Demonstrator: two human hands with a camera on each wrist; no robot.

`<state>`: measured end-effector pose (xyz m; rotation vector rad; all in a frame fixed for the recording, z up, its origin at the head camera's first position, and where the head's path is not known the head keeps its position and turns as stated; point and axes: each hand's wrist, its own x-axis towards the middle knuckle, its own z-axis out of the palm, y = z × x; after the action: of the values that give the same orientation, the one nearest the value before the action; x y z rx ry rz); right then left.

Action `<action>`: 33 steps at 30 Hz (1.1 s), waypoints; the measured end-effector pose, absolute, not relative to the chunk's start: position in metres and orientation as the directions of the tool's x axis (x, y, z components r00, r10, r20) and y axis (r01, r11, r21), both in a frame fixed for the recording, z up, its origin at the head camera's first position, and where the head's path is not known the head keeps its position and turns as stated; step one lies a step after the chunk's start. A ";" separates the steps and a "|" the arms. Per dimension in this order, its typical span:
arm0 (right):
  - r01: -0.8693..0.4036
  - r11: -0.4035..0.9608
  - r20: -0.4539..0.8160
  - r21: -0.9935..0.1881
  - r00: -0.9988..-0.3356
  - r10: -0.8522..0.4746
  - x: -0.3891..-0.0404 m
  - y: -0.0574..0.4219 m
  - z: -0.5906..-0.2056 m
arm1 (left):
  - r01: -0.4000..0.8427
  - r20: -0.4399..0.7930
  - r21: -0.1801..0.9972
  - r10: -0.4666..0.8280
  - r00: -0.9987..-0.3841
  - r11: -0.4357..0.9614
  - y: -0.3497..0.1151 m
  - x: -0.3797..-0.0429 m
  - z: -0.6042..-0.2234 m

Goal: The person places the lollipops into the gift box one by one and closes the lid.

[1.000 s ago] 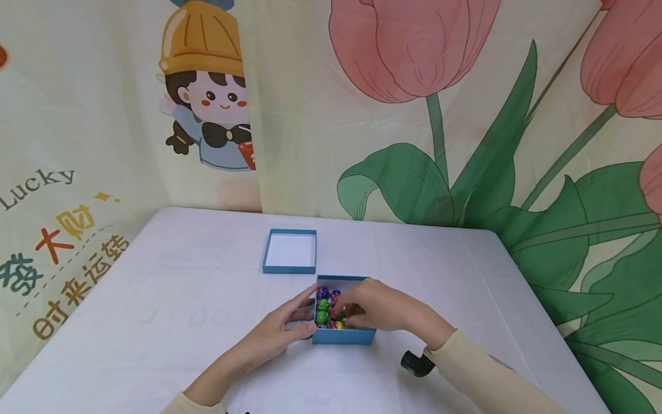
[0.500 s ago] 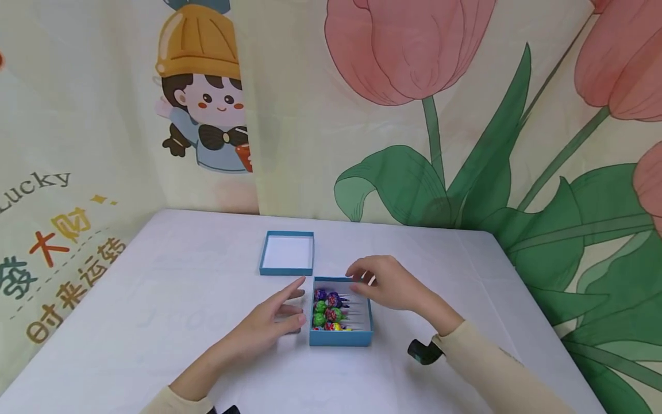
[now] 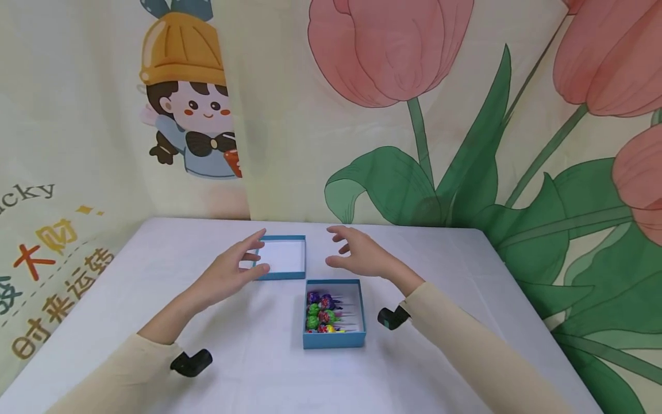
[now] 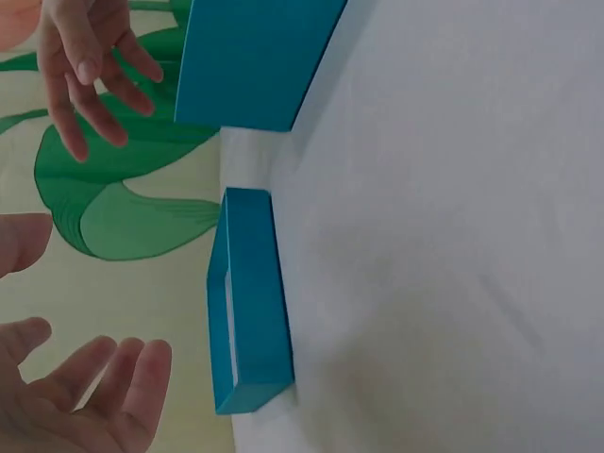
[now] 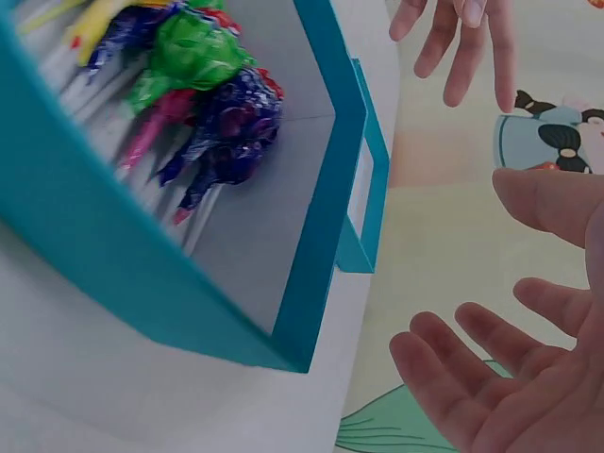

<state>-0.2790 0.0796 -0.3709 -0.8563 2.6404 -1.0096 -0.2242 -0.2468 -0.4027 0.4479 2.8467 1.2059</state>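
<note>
A blue box [image 3: 334, 341] stands on the table with several wrapped lollipops [image 5: 231, 123] inside, purple, green, red and yellow. Their white sticks point right in the head view. Behind it and to the left lies the shallow blue lid [image 3: 281, 276], its white inside facing up. My left hand [image 3: 227, 270] is raised at the lid's left side, fingers spread, holding nothing; in the left wrist view a gap shows between it and the lid. Above and behind the box hovers my right hand [image 3: 359, 251], fingers relaxed and apart, with nothing in it.
A white cloth covers the table [image 3: 414, 362]. Its back edge meets a curtain [image 3: 289, 115] printed with tulips and a cartoon figure. A black wrist camera [image 3: 191, 363] sits on the left sleeve, and another black camera [image 3: 393, 317] on the right.
My right hand has come out of the box and moved up, away from the lollipops. My left hand has left the box's side and risen toward the lid.
</note>
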 end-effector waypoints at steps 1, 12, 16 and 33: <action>-0.423 0.598 0.009 -0.680 -0.821 -0.571 -0.282 0.077 -0.371 | 0.254 0.091 0.698 0.269 -0.959 0.670 -0.249 -0.230 -0.401; -0.226 0.554 -0.146 -0.801 -0.824 -0.547 -0.304 0.047 -0.391 | 0.188 -0.001 0.666 0.253 -0.967 0.722 -0.274 -0.269 -0.413; -0.194 0.543 -0.166 -0.817 -0.823 -0.543 -0.309 0.040 -0.400 | 0.147 -0.052 0.680 0.247 -0.968 0.719 -0.278 -0.277 -0.419; -0.064 0.499 -0.245 -0.864 -0.813 -0.528 -0.311 0.018 -0.426 | 0.044 -0.206 0.710 0.267 -0.942 0.703 -0.286 -0.286 -0.433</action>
<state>-0.3110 0.0175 -0.4258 -0.4864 2.2599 -1.2747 -0.2863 -0.2861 -0.4334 0.2451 2.6190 1.0814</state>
